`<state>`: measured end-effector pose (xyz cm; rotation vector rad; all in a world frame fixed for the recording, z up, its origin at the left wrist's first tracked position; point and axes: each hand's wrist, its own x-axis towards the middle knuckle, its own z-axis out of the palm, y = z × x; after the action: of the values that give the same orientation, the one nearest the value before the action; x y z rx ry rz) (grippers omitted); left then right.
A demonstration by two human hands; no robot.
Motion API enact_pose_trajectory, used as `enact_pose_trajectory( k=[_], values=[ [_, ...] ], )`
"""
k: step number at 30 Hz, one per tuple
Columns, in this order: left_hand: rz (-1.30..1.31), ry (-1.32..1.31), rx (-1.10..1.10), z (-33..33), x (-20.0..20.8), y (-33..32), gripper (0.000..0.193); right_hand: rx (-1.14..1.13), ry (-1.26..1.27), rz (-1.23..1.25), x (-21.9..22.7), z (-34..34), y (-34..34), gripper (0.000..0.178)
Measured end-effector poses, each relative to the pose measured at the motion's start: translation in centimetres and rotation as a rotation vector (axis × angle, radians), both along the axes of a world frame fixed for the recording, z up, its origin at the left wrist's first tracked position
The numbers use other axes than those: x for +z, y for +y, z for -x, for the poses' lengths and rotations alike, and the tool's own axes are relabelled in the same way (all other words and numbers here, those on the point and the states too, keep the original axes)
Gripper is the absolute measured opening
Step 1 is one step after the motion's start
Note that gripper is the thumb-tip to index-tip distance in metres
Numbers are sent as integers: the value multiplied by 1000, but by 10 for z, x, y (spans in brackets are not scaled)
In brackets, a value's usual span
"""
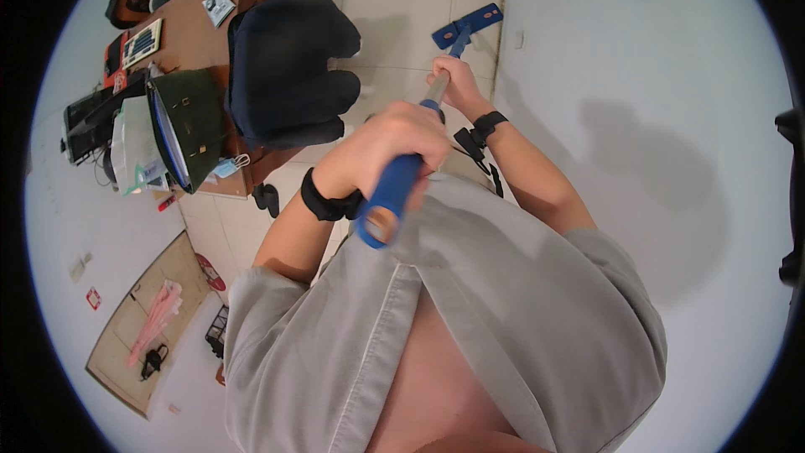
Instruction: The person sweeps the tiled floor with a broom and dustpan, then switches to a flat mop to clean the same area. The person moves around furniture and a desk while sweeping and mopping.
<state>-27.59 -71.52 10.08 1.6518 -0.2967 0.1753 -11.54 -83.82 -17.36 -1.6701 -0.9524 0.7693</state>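
Note:
A flat mop runs away from my chest toward the floor ahead. My left hand (404, 141) is wrapped round its blue handle (397, 183), near the hanging-loop end by my shirt. Farther down, my right hand (457, 82) is closed round the grey pole (437, 90). The blue rectangular mop head (486, 18) lies on the tiled floor, its right end close to the foot of the wall. Black bands circle both my wrists.
A white wall (604, 59) rises on the right. To the left, a dark jacket (285, 67) drapes beside a brown desk (189, 25). On the desk are a green briefcase (191, 122), a keyboard (142, 44) and a white bag (136, 147). A door (126, 327) stands lower left.

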Motion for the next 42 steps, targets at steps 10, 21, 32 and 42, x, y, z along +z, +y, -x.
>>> enact_pose_trajectory(
  k=[10, 21, 32, 42],
  values=[
    [-402, 104, -660, 28, 45, -43, 39, 25, 4, 66, 11, 90, -55, 40],
    [-135, 197, -377, 276, 65, 37, 39, 269, -52, -76, 29, 321, 48, 37],
    [275, 48, 776, 479, 25, 35, 45, 639, -246, 364, 40, 437, 130, 15],
    [557, -24, 983, 505, -45, -38, 24, 711, -384, 524, 12, 425, 52, 21]
  ],
)
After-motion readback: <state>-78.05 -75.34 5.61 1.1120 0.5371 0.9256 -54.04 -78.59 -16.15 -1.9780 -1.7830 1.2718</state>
